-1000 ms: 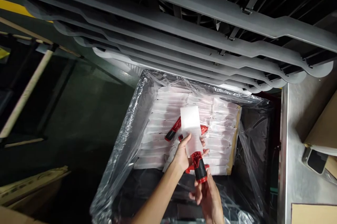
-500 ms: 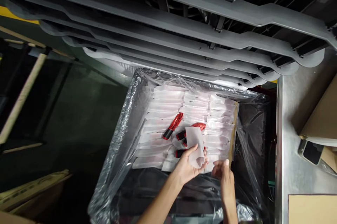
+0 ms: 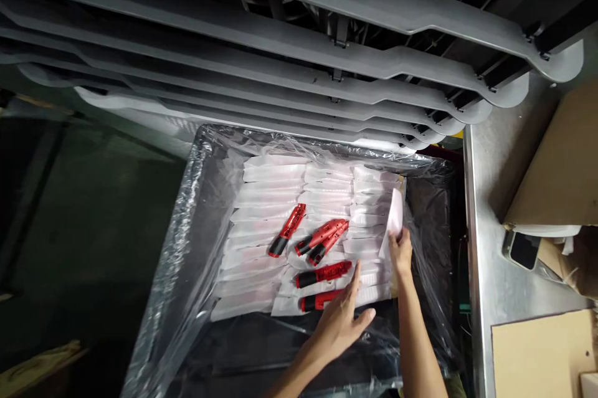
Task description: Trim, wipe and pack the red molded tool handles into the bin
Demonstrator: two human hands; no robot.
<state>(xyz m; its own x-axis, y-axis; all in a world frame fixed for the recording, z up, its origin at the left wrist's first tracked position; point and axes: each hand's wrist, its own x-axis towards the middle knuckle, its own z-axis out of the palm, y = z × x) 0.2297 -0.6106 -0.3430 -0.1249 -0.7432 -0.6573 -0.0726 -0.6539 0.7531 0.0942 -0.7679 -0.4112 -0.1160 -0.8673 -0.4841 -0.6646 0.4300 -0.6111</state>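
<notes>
My right hand (image 3: 400,251) is closed on the lower end of a translucent white pouch (image 3: 395,214), which stands upright over the right-hand column of packed pouches (image 3: 329,183). The pouch looks faintly pink; what it holds cannot be made out. My left hand (image 3: 341,320) is open with its fingers stretched out, close to the lowest red-and-black handle-shaped plastic part (image 3: 317,301) and partly covering it. Another such part (image 3: 324,274) lies just above it. Higher up lie a crossed pair (image 3: 322,239) and a single one (image 3: 286,230), all resting on the white pouches.
The box (image 3: 161,261) is lined with clear plastic film. Grey stacked rails (image 3: 280,43) overhang its far side. To the right, a metal table (image 3: 486,273) carries a phone (image 3: 522,250), a cardboard box (image 3: 551,167) and a cardboard sheet (image 3: 537,354).
The white pouch has passed from my left hand to my right, which has moved up over the right column. My left hand has opened and uncovered more red parts. The view has shifted right.
</notes>
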